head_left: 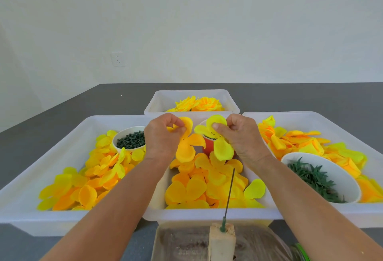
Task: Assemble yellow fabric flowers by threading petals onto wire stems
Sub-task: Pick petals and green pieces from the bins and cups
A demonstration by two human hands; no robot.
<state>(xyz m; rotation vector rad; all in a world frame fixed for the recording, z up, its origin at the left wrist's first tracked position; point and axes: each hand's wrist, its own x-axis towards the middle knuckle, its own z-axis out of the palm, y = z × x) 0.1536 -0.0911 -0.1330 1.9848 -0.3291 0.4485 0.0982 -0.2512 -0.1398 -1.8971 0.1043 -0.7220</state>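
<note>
i count four white trays (62, 136), two white bowls (323, 157) of green parts, one red cup (209, 147), one wire stem (230, 190) in one block (221, 242), two finished flowers (196, 103), two hands (163, 134), each pinching one petal piece (186, 147), and loose petals (83, 188) too many to count.

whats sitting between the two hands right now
In the head view, behind the gap between the left hand and right hand stands an orange cup, partly hidden by the petal pieces each hand pinches.
</note>
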